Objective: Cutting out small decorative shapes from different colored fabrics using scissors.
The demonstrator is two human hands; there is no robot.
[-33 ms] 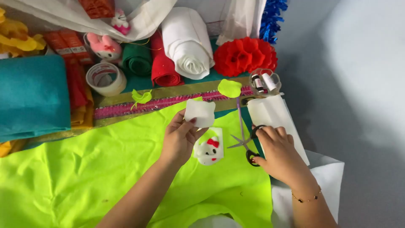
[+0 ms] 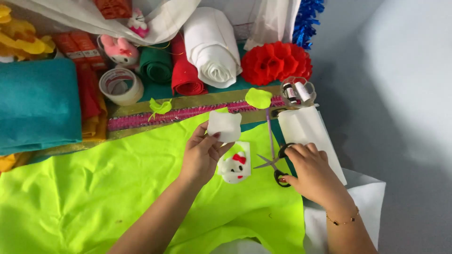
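Neon-green felt (image 2: 94,188) is lying spread over the near half of the bench, giving a soft, flat base for the cutting work. Folded teal felt (image 2: 37,103) is sitting at the far left, and rolls of white felt (image 2: 212,47), red felt (image 2: 184,75) and dark green felt (image 2: 156,63) are lying side by side at the far edge, rolled so they are taking little room. A red paper flower (image 2: 277,62) is resting to their right, ruffled and round. A white sheet stack (image 2: 308,134) is lying at the right, partly under the right hand (image 2: 310,174). That hand is closing over the black handles of small scissors (image 2: 275,164), blades parted and pointing left, lying on the felt. The left hand (image 2: 202,155) is pinching a small white felt piece (image 2: 225,125) between thumb and fingertips, lifting it clear above the green felt as if for viewing. Just near of it, a small white cat-face cutout (image 2: 234,167) with a red bow is lying flat. A tape roll (image 2: 121,86) is sitting far left.
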